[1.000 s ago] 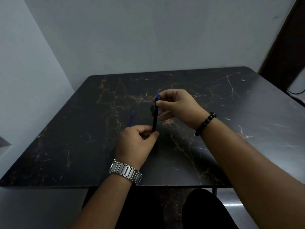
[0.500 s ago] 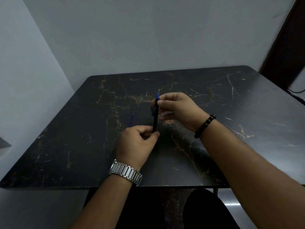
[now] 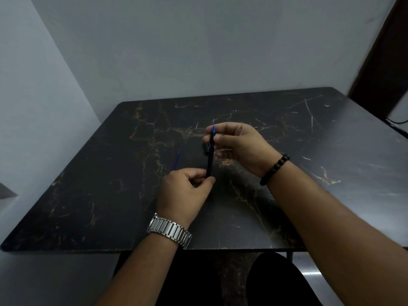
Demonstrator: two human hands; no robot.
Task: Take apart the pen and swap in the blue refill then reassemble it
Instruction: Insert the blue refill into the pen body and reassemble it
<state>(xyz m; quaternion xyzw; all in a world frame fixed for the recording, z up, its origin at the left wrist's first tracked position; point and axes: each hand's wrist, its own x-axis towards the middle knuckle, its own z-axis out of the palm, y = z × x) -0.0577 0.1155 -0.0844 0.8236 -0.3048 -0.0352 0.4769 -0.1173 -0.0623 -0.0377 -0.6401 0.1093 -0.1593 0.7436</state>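
The black pen barrel (image 3: 210,161) stands almost upright above the middle of the dark marble table (image 3: 106,195). My left hand (image 3: 184,193) pinches its lower end. A blue refill tip (image 3: 213,129) sticks out of the barrel's top, and my right hand (image 3: 239,145) holds it there between thumb and fingers. A small black pen part (image 3: 205,149) shows just left of the barrel, by my right fingers. A second thin blue refill (image 3: 176,160) lies flat on the table to the left of my hands.
The table's front edge (image 3: 154,250) runs just above my lap. Grey walls close the left and the back. A dark door frame (image 3: 384,51) and a cable (image 3: 397,122) sit at the far right.
My right hand has shifted slightly down the barrel top, and the blue tip sits a little lower. The left hand's hold on the barrel's lower end is unchanged.
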